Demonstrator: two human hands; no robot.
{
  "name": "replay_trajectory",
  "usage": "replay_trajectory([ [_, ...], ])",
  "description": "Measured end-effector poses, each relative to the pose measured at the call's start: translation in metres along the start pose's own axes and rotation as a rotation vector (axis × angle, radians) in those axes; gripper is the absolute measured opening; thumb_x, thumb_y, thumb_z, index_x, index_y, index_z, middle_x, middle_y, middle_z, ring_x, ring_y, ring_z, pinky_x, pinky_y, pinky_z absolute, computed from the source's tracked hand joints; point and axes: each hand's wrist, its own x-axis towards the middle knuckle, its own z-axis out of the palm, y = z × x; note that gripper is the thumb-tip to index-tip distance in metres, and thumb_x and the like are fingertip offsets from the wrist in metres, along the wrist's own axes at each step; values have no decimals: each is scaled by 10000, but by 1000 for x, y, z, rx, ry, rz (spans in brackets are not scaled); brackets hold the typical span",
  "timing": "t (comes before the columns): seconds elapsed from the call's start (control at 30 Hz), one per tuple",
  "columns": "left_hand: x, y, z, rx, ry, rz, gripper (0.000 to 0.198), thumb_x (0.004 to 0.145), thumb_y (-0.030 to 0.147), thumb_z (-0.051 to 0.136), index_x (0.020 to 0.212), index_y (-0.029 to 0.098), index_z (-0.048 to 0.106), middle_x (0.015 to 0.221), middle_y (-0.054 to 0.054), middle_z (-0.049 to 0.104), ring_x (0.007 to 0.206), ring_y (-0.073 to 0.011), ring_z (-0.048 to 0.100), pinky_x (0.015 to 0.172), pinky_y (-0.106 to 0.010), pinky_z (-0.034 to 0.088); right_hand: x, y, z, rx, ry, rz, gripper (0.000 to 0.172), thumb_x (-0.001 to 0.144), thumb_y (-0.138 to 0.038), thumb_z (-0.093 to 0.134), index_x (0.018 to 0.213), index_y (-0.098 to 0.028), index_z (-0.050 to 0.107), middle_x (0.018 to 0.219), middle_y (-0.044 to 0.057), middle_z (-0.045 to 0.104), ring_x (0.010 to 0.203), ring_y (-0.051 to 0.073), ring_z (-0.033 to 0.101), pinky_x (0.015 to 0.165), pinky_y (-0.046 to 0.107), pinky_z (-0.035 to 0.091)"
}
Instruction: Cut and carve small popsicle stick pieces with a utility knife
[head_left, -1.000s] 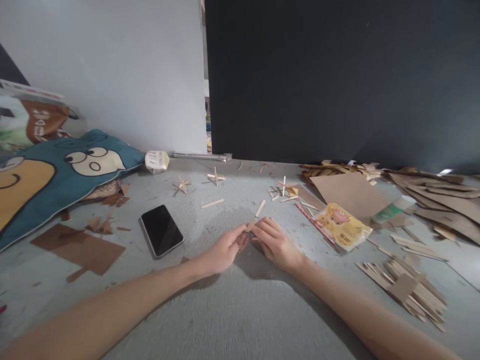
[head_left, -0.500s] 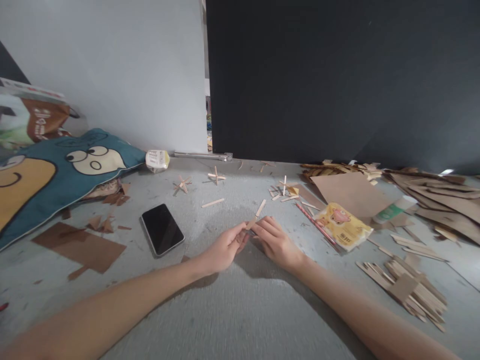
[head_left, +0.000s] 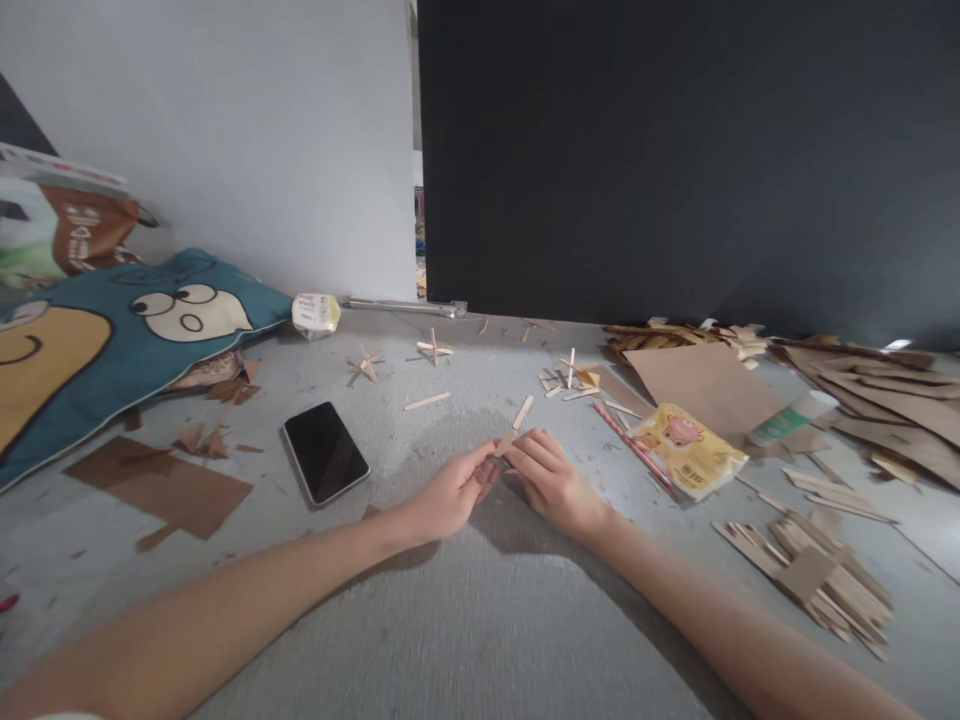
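Near the middle of the table, my left hand (head_left: 454, 493) and my right hand (head_left: 553, 482) meet with fingertips almost touching. Both are closed on a small piece of wooden craft sticks (head_left: 523, 412), whose pale end points up and away from me. My fingers hide its lower part, so how its pieces join cannot be made out. Beyond the hands lies a single loose stick (head_left: 426, 402). Farther back stand small crossed-stick pieces, a star-like one (head_left: 365, 366) and another (head_left: 433, 348). To the right of them, an upright stick (head_left: 571, 367) rises among short sticks.
A phone (head_left: 325, 453) lies left of my hands, near cut brown cardboard (head_left: 161, 487) and a blue cushion (head_left: 217, 345). On the right are a striped pencil (head_left: 636, 450), a yellow packet (head_left: 686, 450), a glue stick (head_left: 793, 418), a stick bundle (head_left: 810, 578) and stacked cardboard (head_left: 874, 390).
The view has shifted very slightly. Both hands stay in nearly the same place and keep their hold on the craft sticks.
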Motion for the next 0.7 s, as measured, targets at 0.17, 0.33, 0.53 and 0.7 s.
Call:
replay_trajectory([
  [0.17, 2, -4, 0, 81, 26, 14, 473, 1066, 456, 411, 1374, 149, 594, 794, -30, 566, 784, -181, 546, 729, -296, 479, 0, 0, 2, -10, 4, -2, 287, 1073, -165, 435, 1244, -170, 666, 930, 107, 670, 870, 255, 556, 775, 375, 495],
  [0.33, 0, 4, 0, -1, -5, -24, 497, 1055, 539, 406, 1265, 140, 616, 726, 21, 466, 652, -149, 418, 643, -283, 384, 0, 0, 2, 9, 21, -7, 354, 1069, -139, 414, 1354, -188, 618, 989, 117, 687, 901, 261, 570, 784, 384, 508],
  [0.53, 0, 4, 2, -56, 12, -16, 499, 1043, 611, 415, 1136, 166, 620, 731, 30, 435, 642, -134, 371, 623, -272, 352, -2, 1, 2, 34, 17, 11, 354, 1076, -155, 397, 1347, -177, 624, 990, 126, 688, 893, 262, 567, 801, 397, 526],
  [0.7, 1, -2, 3, -97, 12, -38, 537, 1036, 591, 457, 1303, 152, 615, 814, -11, 511, 710, -148, 447, 661, -278, 397, -2, 2, 2, 33, -5, 23, 347, 1072, -148, 403, 1328, -186, 635, 997, 124, 689, 899, 258, 576, 802, 397, 525],
])
